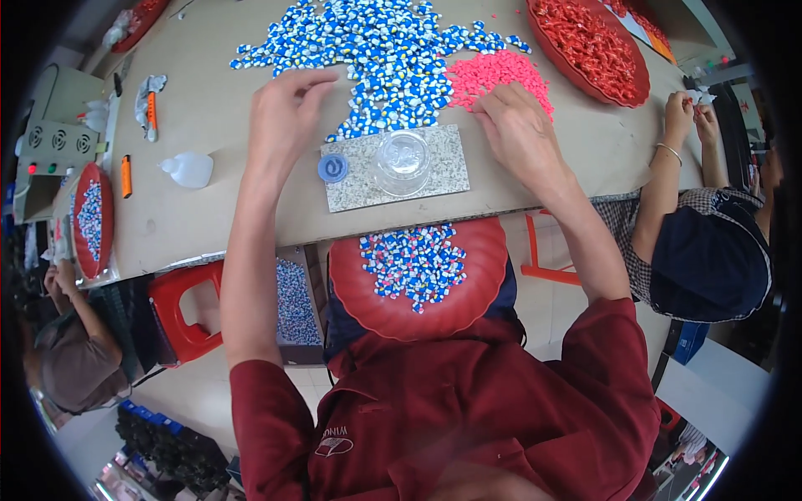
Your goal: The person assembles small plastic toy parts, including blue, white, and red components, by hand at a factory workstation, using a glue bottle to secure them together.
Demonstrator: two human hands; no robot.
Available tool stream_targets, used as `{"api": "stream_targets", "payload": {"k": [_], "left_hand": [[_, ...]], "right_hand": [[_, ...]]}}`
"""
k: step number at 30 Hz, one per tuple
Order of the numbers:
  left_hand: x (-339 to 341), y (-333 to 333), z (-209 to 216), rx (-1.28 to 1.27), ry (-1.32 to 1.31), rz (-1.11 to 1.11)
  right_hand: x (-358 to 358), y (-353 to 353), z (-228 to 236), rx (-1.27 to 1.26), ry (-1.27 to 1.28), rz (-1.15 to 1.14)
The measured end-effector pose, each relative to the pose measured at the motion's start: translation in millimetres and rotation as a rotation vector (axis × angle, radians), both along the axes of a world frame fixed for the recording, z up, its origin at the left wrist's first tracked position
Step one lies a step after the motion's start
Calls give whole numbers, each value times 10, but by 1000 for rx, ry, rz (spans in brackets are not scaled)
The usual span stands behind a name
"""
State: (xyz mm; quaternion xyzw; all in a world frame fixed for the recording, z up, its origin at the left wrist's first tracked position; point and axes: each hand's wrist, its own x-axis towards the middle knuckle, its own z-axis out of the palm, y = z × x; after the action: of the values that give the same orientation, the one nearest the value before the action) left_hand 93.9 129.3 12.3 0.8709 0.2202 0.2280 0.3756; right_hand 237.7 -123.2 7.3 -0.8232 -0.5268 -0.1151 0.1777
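My left hand is over the table beside a large heap of small blue-and-white plastic pieces. Its thumb and fingers point right, slightly apart, and nothing shows between them. Bent down at the edge of a smaller heap of pink pieces, my right hand has its fingers drawn together; whatever they hold, if anything, is hidden. Between my forearms lies a speckled stone slab. On it stand a clear round dish and, at its left end, a small blue round cap.
A red fluted tray with blue, white and pink pieces rests below the table edge. Left lie a white squeeze bottle, an orange lighter-like object and an orange-handled cutter. A red-filled tray stands far right. Co-workers sit either side.
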Motion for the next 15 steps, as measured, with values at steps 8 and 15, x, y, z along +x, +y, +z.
{"api": "stream_targets", "payload": {"k": [8, 15], "left_hand": [[369, 125, -123, 404, -9, -324], [-158, 32, -50, -310, -150, -62]], "right_hand": [[2, -111, -48, 69, 16, 9], [-25, -200, -1, 229, 94, 58]]}}
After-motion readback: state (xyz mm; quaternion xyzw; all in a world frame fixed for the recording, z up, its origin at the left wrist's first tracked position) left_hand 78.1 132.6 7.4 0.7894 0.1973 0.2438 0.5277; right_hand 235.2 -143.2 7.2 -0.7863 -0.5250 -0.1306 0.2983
